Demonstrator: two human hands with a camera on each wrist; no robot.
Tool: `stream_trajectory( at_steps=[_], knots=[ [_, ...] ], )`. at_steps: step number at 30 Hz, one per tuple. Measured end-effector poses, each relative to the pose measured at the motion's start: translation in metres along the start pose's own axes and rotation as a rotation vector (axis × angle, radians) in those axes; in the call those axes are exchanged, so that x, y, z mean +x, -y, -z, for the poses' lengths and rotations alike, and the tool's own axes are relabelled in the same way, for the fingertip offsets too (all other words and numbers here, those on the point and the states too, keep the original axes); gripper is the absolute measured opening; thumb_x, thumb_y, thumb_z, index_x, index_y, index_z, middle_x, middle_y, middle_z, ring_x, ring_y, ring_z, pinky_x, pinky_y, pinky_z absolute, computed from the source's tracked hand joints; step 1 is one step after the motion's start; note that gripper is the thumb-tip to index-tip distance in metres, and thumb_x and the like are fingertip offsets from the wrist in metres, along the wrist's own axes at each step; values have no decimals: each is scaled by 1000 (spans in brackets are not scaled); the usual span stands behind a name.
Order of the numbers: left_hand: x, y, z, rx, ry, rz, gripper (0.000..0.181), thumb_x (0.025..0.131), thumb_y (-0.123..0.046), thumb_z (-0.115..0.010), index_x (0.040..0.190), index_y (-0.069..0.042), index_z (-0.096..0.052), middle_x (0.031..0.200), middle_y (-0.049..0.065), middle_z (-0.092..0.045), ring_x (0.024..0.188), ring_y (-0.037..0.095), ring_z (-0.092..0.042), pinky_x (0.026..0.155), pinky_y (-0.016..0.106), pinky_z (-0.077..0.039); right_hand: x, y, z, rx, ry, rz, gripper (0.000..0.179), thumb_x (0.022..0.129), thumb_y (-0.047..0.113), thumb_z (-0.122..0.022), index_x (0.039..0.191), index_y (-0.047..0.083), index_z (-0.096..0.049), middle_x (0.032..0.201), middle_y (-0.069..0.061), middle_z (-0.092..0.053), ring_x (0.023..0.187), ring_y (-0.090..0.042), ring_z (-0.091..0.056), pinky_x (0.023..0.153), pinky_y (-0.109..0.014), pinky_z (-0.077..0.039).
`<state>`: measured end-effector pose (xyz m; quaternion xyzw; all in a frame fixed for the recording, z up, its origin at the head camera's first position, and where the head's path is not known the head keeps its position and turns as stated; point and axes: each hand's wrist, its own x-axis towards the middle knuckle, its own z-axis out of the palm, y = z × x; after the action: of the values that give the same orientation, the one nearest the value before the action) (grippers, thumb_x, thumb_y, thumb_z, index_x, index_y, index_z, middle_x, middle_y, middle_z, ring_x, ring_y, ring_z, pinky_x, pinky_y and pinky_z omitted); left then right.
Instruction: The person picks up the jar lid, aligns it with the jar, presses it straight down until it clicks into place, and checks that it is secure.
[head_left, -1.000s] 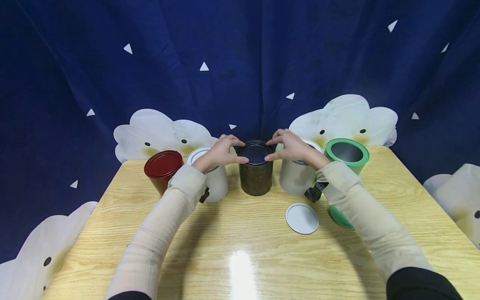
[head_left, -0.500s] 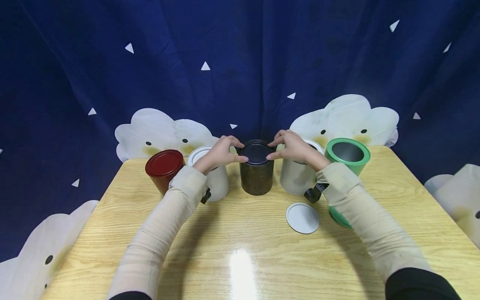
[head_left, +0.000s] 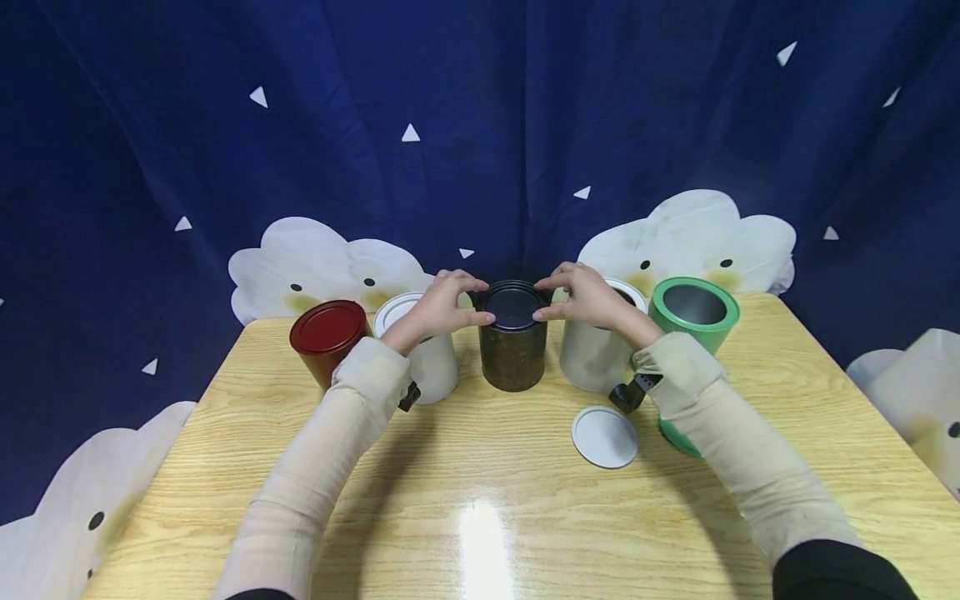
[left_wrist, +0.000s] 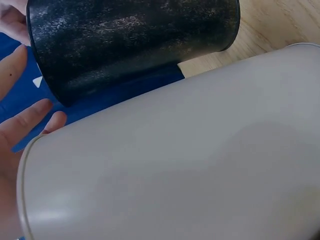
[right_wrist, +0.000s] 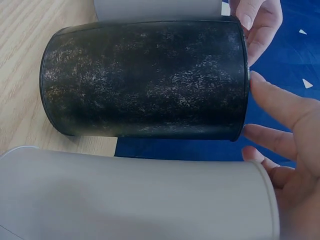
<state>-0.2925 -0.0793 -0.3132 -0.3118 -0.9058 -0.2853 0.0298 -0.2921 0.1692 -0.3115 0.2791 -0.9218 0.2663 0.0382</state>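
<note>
A dark speckled can [head_left: 512, 354] stands upright at the table's middle with a black lid [head_left: 514, 305] on top. My left hand [head_left: 486, 302] pinches the lid's left rim, thumb near and fingers far. On the lid's right rim my right hand [head_left: 538, 302] does the same. The left wrist view has the dark can [left_wrist: 135, 40] above a white can [left_wrist: 175, 170], with my left fingers [left_wrist: 22, 120] at its top. In the right wrist view the dark can [right_wrist: 145, 80] lies beside a pale can [right_wrist: 135, 195], and my right fingers [right_wrist: 280, 107] touch its top edge.
On the wooden table [head_left: 480, 508] a row of cans flanks the dark one: a red lidded can [head_left: 327, 337], a white lidded can [head_left: 431, 362], an open pale can [head_left: 592, 358] and an open green can [head_left: 693, 312]. A white lid [head_left: 604, 437] and a green lid [head_left: 675, 437] lie flat nearer me.
</note>
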Motion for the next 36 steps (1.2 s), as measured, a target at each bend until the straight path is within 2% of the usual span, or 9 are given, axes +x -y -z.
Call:
stream_trajectory(
  at_steps=[8, 14, 25, 36],
  knots=[
    [-8, -3, 2, -49, -26, -30, 52, 76, -25, -74, 118, 1, -59, 112, 16, -56, 107, 30, -42, 92, 40, -31, -6, 3, 3, -9, -41, 28, 48, 72, 27, -77, 110, 0, -65, 86, -12, -56, 69, -22, -47, 62, -31, -37],
    [-14, -7, 2, -56, -43, -64, 53, 75, -24, -75, 118, 2, -58, 112, 16, -56, 106, 30, -43, 92, 40, -32, -14, 5, 5, 15, -79, 74, 46, 70, 24, -79, 107, 0, -66, 80, -7, -55, 68, -24, -49, 62, -31, -38],
    [-25, -13, 7, -97, -76, -87, 53, 74, -23, -75, 119, 1, -58, 112, 15, -57, 107, 29, -42, 93, 40, -32, -29, 10, 11, 19, -122, 75, 46, 69, 24, -80, 107, 2, -67, 88, -8, -59, 73, -20, -48, 66, -32, -38],
    [-38, -19, 6, -119, -112, -153, 54, 72, -20, -77, 118, 2, -59, 112, 13, -58, 106, 26, -44, 93, 39, -32, -47, 15, 18, 24, -138, 105, 48, 67, 21, -81, 108, 1, -66, 82, -9, -53, 73, -20, -44, 65, -31, -34]
  ],
)
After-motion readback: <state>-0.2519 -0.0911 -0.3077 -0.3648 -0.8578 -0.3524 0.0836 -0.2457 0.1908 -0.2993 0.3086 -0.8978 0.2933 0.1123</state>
